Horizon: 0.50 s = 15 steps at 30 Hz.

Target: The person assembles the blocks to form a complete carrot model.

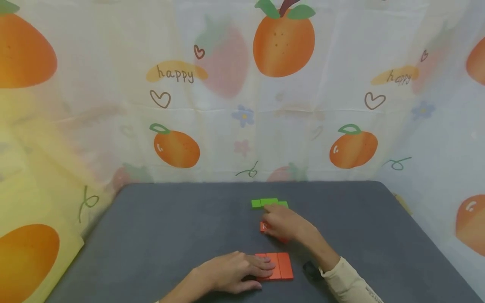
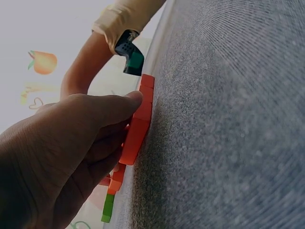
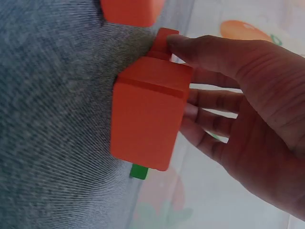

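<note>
Several flat orange-red blocks (image 1: 285, 266) lie side by side near the front of the table. My left hand (image 1: 233, 271) rests on their left part with its fingers extended, and its thumb lies along the near side. Farther back, my right hand (image 1: 286, 223) bends over a second group of red blocks (image 1: 263, 227), mostly hidden beneath it. In the right wrist view, the thumb touches a small red block (image 3: 164, 42) behind a larger red block (image 3: 145, 124), and the other fingers curl around the far side.
A short row of bright green blocks (image 1: 268, 202) lies beyond the right hand, partly covered by its fingers. The dark grey tabletop (image 1: 170, 223) reaches back to a fruit-patterned cloth (image 1: 242, 139). A dark device (image 1: 311, 270) sits at the right wrist.
</note>
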{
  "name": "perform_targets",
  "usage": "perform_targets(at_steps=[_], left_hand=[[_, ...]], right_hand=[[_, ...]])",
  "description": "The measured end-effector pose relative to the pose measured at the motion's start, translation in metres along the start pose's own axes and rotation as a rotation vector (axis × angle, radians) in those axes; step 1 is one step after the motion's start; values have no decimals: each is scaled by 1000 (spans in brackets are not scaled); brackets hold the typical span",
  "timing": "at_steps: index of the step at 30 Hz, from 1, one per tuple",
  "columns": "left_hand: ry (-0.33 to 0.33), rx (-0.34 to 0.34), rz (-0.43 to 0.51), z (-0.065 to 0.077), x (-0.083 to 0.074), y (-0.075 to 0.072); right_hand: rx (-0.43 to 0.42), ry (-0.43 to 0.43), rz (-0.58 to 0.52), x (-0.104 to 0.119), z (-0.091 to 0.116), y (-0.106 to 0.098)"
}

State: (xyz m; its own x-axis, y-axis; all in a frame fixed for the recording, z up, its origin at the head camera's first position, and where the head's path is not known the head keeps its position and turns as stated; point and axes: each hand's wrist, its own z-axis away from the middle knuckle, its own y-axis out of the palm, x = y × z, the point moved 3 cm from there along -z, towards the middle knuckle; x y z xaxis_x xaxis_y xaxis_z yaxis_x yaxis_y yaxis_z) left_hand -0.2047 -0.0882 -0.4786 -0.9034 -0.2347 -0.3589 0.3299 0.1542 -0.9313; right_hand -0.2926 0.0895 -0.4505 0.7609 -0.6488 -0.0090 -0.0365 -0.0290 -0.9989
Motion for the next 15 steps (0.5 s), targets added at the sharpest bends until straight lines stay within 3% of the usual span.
perform_targets(at_steps=[9, 15], left_hand=[[-13, 4, -10, -2, 0, 2], [-12, 2, -32, -1, 0, 2]], right_hand=[[-2, -12, -24, 2, 1, -2], [1, -59, -117, 5, 6, -19]])
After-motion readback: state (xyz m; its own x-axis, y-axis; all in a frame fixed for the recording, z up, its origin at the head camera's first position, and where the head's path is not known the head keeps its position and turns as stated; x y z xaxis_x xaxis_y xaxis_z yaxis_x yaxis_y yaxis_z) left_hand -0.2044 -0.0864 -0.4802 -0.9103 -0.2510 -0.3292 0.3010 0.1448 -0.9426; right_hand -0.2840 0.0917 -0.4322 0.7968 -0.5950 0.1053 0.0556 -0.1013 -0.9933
